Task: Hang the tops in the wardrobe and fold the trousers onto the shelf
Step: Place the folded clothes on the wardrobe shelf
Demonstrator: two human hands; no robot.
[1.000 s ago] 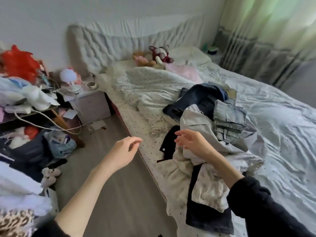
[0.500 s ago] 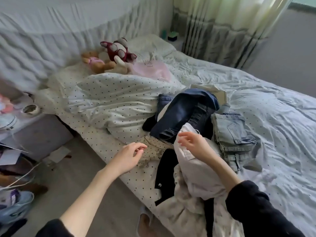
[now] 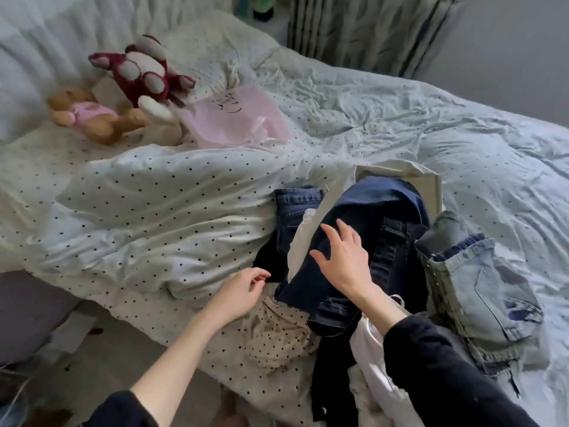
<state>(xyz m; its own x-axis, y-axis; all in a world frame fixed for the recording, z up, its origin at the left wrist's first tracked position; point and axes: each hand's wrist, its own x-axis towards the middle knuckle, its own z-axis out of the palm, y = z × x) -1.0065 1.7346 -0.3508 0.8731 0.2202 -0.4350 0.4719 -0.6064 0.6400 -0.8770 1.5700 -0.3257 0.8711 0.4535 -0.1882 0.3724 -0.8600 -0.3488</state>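
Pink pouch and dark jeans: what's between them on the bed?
Head view: only rumpled polka-dot duvet lies between the pink pouch and dark jeans.

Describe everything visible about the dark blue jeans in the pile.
The dark blue jeans are dark denim with visible seams and a stitched hem, crumpled on top of the clothes heap on the bed. The right hand rests spread on them, fingers straight. Light blue jeans lie against their right side; white fabric shows under their left edge.

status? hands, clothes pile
Left hand loosely curled, empty. Right hand open, fingers spread on dark jeans. Light jeans beside them on the bed.
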